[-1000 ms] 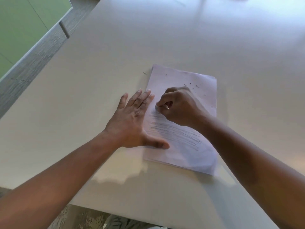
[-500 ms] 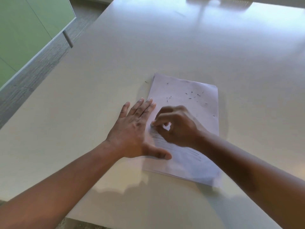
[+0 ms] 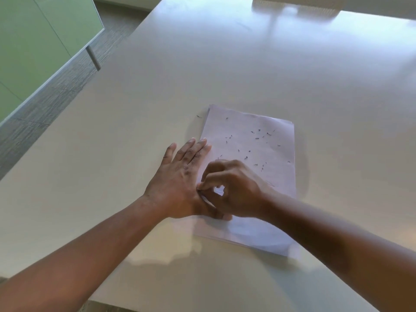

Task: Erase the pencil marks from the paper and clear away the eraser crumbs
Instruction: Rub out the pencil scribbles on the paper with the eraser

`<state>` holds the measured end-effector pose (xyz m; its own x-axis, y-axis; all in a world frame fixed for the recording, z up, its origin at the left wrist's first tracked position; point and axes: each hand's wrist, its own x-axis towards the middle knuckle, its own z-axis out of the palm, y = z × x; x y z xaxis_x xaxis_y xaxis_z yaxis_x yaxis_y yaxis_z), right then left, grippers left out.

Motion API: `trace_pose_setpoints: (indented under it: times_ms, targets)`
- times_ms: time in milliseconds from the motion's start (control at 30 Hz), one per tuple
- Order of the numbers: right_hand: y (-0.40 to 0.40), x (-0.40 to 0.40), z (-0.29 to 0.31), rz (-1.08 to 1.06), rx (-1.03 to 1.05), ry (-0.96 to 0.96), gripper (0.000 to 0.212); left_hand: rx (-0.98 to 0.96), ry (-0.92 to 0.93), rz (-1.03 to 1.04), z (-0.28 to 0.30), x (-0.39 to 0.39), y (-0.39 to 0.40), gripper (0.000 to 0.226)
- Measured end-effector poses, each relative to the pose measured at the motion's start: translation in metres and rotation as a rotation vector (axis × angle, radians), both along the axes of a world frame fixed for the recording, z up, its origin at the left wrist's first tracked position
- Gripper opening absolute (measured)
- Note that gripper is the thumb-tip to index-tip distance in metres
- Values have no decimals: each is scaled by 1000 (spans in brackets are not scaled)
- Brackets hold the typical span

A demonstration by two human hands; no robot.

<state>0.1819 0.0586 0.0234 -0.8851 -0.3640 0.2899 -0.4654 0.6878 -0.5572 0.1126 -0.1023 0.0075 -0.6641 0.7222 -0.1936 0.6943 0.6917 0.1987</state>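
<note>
A white sheet of paper (image 3: 258, 149) lies on the table (image 3: 202, 75), on top of a few more sheets. Several dark eraser crumbs (image 3: 258, 136) are scattered over its upper half. My left hand (image 3: 180, 176) lies flat with straight fingers, pressing the paper's left edge down. My right hand (image 3: 234, 190) is curled over the paper's lower middle, with the fingertips pinching a small eraser (image 3: 199, 189) that is almost wholly hidden. The hand and forearm cover most of the pencil marks; one faint stroke (image 3: 270, 183) shows to the right of the hand.
One crumb (image 3: 198, 116) lies on the table just off the paper's top left corner. The table's left edge runs diagonally above grey carpet (image 3: 45, 97), and a green panel (image 3: 29, 46) on a metal leg (image 3: 93, 58) stands at the far left.
My right hand with the eraser has moved down the paper toward me and to the left, close to my left thumb. More crumbs show on the upper half. My left hand stays put.
</note>
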Motion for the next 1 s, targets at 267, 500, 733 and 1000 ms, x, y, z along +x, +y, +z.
trace_pose_setpoints:
  times_ms: [267,500,733,1000]
  targets:
    - [17,-34,-4,-286,18,96,10,28,-7,17,3,2,-1,161]
    - [7,-3,3,-23,39,-8,11,11,-3,12,2,2,0,163]
    - [29,-35,4,-283,72,67,7,35,-7,16,1,2,-1,162]
    - [28,-35,0,-331,65,64,6,45,-1,-43,0,2,-11,156]
